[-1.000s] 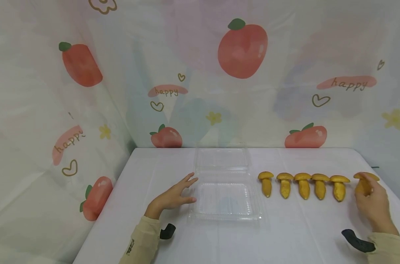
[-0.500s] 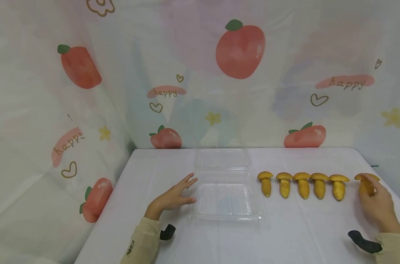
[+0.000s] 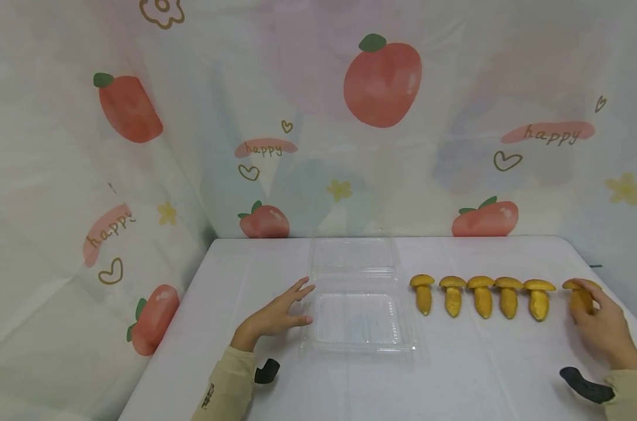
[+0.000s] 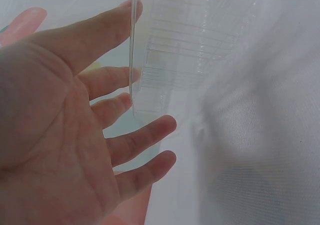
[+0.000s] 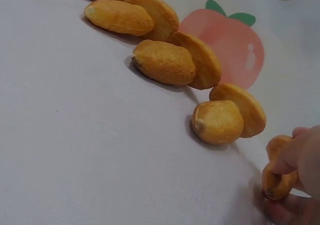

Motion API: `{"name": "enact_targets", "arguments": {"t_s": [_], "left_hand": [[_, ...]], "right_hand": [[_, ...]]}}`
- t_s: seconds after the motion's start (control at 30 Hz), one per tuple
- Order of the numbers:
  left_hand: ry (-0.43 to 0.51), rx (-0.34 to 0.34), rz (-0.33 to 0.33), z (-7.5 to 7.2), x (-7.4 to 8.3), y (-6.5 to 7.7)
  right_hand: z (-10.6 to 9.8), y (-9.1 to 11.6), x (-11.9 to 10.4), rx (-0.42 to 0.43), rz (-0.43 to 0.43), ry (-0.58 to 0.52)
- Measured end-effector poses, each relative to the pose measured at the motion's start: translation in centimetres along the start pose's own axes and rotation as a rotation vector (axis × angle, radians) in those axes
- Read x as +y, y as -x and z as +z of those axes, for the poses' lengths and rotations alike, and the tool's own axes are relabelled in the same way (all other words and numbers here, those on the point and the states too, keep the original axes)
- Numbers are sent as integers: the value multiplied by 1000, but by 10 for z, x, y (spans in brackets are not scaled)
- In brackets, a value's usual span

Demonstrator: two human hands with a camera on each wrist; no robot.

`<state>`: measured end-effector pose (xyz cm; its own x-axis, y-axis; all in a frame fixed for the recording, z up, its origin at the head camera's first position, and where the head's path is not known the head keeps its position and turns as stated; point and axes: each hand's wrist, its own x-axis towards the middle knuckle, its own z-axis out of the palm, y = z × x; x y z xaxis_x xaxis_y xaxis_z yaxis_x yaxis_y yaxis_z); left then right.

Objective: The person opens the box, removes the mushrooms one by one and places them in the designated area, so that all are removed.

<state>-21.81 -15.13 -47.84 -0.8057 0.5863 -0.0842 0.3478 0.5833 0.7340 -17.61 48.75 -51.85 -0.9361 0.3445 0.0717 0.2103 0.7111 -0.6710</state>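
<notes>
A clear plastic clamshell box [image 3: 356, 318] lies unfolded on the table, its lid [image 3: 354, 254] laid back toward the wall. My left hand [image 3: 268, 316] is at the box's left side with its fingers spread; the left wrist view shows the thumb [image 4: 100, 32] and fingers around the clear edge, holding nothing. At the far right, my right hand [image 3: 605, 327] pinches a yellow-brown mushroom [image 3: 580, 297] by its stem, the cap pointing away from me. That mushroom [image 5: 278, 182] is partly covered by the fingers in the right wrist view.
Several similar mushrooms [image 3: 483, 298] lie in a row between the box and my right hand, caps toward the back. A white cloth covers the table [image 3: 455, 380]. Behind it hangs a curtain [image 3: 308, 70] printed with fruit. Black straps [image 3: 585, 386] show at both wrists.
My right hand has shifted slightly to the right, still gripping the mushroom, which has barely moved. The left hand, the box and the row of mushrooms stay in place.
</notes>
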Motion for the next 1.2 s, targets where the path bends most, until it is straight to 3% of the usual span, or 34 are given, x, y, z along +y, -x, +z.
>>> {"name": "enact_targets", "arguments": {"t_s": [0.3,0.53,1.2], "left_hand": [[6,1,2,-1,1,1],[-1,-5,2,-1,-1,2],[2,-9,16,-1,1,1]], "right_hand": [[1,-7,0,-15,-25,73],[4,-7,5,-39,-94,103],[8,-4,0,-29,-78,113]]}}
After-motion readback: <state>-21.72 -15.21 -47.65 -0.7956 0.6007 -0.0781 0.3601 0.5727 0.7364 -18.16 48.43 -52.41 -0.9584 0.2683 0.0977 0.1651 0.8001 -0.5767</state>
